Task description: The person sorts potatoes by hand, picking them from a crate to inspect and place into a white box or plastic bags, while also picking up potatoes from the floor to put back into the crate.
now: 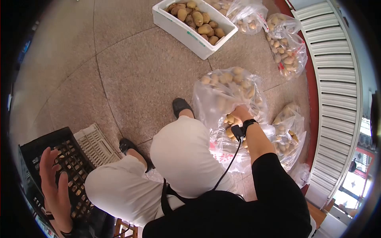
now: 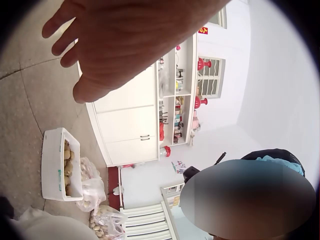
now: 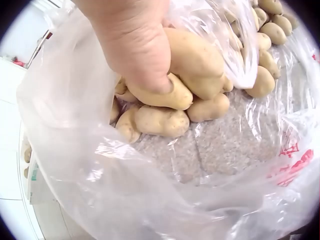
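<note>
My right hand (image 1: pixel 241 112) reaches down inside a clear plastic bag (image 1: pixel 208 99) of potatoes on the floor. In the right wrist view its thumb bends over a yellow potato (image 3: pixel 181 96), and a larger potato (image 3: pixel 196 54) sits right beside it. The other fingers are hidden behind the hand and potatoes. More potatoes (image 3: pixel 162 121) lie just below on the bag's bottom. My left hand (image 1: pixel 55 184) is held out over a black plastic crate (image 1: pixel 43 139) with fingers extended and nothing in them. From the left wrist, the same hand (image 2: pixel 112 47) shows spread fingers.
A white foam box (image 1: pixel 180 35) of brownish potatoes stands ahead. Other potato bags (image 1: pixel 285 55) lie along the right side, before a white slatted panel (image 1: pixel 337 79). A cream plastic crate (image 1: pixel 95 144) sits beside the black one. My knees (image 1: pixel 180 154) come between the hands.
</note>
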Demonstrator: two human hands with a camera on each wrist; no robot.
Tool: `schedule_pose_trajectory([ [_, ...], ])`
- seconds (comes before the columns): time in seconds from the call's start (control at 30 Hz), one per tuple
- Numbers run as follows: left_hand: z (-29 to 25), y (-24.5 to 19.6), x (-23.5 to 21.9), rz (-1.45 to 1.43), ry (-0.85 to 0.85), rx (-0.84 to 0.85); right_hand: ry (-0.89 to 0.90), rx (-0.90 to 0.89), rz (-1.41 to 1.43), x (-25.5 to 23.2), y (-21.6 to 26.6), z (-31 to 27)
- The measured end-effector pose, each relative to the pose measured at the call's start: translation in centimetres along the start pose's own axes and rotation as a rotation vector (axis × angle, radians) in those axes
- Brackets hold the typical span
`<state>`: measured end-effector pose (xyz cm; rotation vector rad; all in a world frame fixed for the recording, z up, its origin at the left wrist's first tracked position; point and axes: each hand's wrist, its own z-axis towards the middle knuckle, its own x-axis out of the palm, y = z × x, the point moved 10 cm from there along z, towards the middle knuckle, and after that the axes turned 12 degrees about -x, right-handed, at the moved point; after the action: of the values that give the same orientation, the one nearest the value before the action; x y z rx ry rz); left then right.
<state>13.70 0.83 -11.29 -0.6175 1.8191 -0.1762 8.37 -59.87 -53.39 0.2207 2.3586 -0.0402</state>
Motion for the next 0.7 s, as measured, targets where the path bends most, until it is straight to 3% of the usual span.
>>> schedule_pose_trajectory([
  [0.03,0.2,0.2,0.2,0.005,0.012,0.005,-0.005,-0.001,0.002,-0.4,0.6,-1.1],
  [0.1,0.3,0.3,0.2,-0.008,0.004,0.010,0.000,0.105,0.419,-0.5,1.3,-3.3],
  [0.13,0.3,0.4,0.2,-0.021,0.003,0.013,-0.104,0.167,0.463,-0.4,0.6,-3.1],
  [0.17,0.4,0.5,0.1,-0.018,0.002,0.009,-0.100,0.163,0.464,0.4,0.8,-2.8],
  [0.23,0.6,0.6,0.1,-0.005,0.001,0.013,-0.385,0.154,0.263,-1.3,0.9,-2.9],
  [0.37,1.0,1.3,0.1,-0.011,-0.004,-0.014,-0.226,0.317,0.223,0.7,-0.4,0.3],
  [0.4,1.0,1.5,0.1,-0.020,-0.015,-0.019,0.005,0.237,0.267,2.7,0.2,1.5],
  [0.47,1.1,1.8,-0.1,-0.029,-0.031,-0.034,-0.328,-0.418,-0.105,7.5,-1.7,6.5],
  [0.5,1.1,1.7,-0.2,0.011,-0.038,-0.025,-0.553,-0.656,-0.365,10.4,-3.0,6.9],
  [0.53,1.2,1.6,-0.2,0.049,-0.045,-0.013,-0.446,-0.434,0.006,9.9,-4.1,7.2],
  [0.63,1.0,1.1,-0.1,0.023,-0.034,0.001,-0.024,-0.009,0.451,6.5,-1.4,3.3],
  [0.7,0.8,0.6,-0.1,0.031,-0.039,0.004,0.106,-0.045,0.170,6.2,-0.6,2.2],
])
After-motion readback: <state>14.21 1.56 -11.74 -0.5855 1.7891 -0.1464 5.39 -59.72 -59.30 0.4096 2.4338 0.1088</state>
